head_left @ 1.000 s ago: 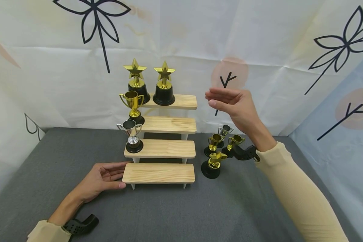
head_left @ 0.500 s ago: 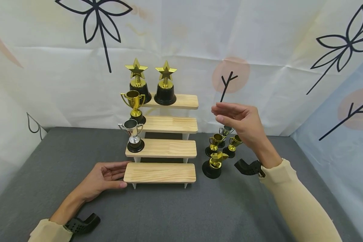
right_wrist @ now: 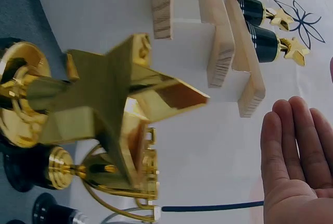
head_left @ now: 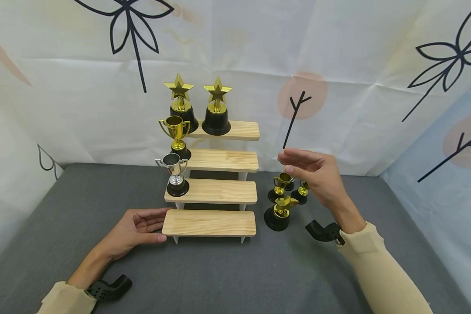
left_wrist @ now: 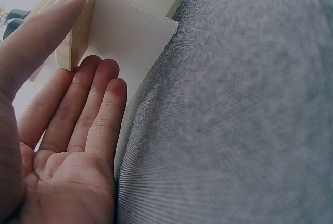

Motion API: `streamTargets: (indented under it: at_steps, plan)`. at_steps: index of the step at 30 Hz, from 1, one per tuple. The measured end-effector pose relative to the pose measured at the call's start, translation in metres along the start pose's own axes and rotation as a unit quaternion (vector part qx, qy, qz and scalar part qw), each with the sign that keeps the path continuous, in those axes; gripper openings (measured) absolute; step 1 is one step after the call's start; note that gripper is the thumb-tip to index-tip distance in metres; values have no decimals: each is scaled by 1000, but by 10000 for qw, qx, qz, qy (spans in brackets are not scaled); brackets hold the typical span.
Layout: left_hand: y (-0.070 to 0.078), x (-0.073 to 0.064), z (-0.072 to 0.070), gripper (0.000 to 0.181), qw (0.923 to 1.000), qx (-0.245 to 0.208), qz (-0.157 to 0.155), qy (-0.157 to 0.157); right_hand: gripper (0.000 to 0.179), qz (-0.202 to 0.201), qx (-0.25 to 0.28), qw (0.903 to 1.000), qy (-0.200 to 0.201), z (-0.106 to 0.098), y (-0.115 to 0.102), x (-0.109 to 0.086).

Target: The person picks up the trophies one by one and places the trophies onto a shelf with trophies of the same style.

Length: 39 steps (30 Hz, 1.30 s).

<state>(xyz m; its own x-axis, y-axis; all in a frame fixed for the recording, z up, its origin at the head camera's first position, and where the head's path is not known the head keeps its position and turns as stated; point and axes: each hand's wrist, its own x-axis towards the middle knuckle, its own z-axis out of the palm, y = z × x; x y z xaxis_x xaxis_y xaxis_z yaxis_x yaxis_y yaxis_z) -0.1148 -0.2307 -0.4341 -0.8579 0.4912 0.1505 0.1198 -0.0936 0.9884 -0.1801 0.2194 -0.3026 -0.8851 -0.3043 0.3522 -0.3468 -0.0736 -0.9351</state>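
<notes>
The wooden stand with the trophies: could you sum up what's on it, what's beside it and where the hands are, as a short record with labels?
Stand: wooden, four steps, on a gray table
Top step: two gold star trophies
Second step: gold cup, left end
Third step: silver cup, left end
Right of stand: third star trophy, two more gold cups, another silver one partly hidden
Left hand: at the left end of the lowest step
Right hand: near the grouped cups, holding nothing

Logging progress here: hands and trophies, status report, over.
Left hand at left end of bottom shelf. Right hand empty, near the loose gold cups. Star trophy standing in front of those cups.
</notes>
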Motion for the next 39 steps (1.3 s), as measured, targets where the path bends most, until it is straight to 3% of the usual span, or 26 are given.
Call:
streamTargets:
  at_steps: [14,27,39]
  plan:
    - [0,0,0,67,10000,38,-7,29,39,39,210,9998,26,-5,20,-26]
    - [-1,1,-1,67,10000,-40,55,-16,40,239,373,9983,378,-11,34,-48]
    - [-1,1,0,67,10000,-34,50,-5,40,479,58,9988,59,-15,45,-55]
